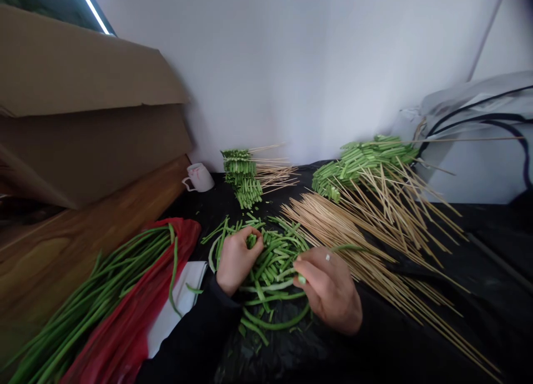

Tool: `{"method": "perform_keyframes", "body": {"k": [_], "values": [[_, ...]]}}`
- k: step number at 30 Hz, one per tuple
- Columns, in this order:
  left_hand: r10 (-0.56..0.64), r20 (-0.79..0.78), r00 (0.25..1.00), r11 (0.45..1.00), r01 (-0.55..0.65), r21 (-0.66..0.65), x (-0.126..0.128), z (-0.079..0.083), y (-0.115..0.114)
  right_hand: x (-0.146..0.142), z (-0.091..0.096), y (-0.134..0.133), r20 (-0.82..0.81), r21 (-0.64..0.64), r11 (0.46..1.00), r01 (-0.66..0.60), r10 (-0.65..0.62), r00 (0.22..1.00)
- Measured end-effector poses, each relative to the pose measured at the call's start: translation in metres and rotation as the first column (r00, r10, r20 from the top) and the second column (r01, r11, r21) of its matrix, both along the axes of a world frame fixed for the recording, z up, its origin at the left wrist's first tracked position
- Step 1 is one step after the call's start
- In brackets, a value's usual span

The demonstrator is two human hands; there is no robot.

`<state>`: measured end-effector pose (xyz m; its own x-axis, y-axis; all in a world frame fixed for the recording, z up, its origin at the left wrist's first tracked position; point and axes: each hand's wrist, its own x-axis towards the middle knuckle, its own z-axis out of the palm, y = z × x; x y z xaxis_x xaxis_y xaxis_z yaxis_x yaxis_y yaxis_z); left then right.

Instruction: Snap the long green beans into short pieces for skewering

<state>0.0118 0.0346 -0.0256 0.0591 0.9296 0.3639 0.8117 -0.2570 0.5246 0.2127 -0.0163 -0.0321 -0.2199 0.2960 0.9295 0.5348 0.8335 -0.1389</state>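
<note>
The left hand was closed with thumb against forefinger, pinching green bean pieces above the heap. The right hand had its thumb and fingers pressed together on a green bean, whose short end showed at the fingertips, just beside the heap. A bean length came out behind the right hand, its long axis nearly level, pointing to the right over the skewers; whether it was the same bean I could not tell, because the hand covered the middle.

Between and beneath the hands lay the heap of cut beans, partly hidden by them. The skewers spread obliquely at the right. Farther back stood two piles of skewered beans, the left pile near a mug, the right pile near a white bag. At the left, long beans lay on red plastic.
</note>
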Motion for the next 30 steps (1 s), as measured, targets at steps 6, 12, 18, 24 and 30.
{"method": "perform_keyframes", "body": {"k": [6, 12, 18, 24, 30], "values": [[0.163, -0.106, 0.981, 0.986, -0.158, 0.055, -0.014, -0.003, 0.009, 0.001, 0.001, -0.003, 0.19, 0.103, 0.995, -0.011, -0.009, 0.982], [-0.111, 0.346, 0.932, 0.982, 0.157, -0.109, -0.01, 0.008, 0.005, -0.004, -0.013, 0.006, 0.355, -0.081, 0.992, 0.098, -0.063, 0.933], [-0.343, 0.517, 0.785, 0.865, 0.478, -0.153, 0.002, 0.016, -0.008, -0.006, -0.024, 0.012, 0.438, -0.197, 0.963, 0.182, -0.08, 0.896], [-0.208, 0.512, 0.834, 0.945, 0.307, -0.116, 0.002, 0.014, -0.004, -0.002, -0.026, 0.016, 0.449, -0.233, 0.924, 0.303, -0.174, 0.876], [0.033, 0.705, 0.709, 0.982, 0.109, -0.155, -0.007, 0.005, 0.006, 0.01, -0.011, 0.017, 0.374, -0.172, 0.924, 0.342, -0.26, 0.89]]}}
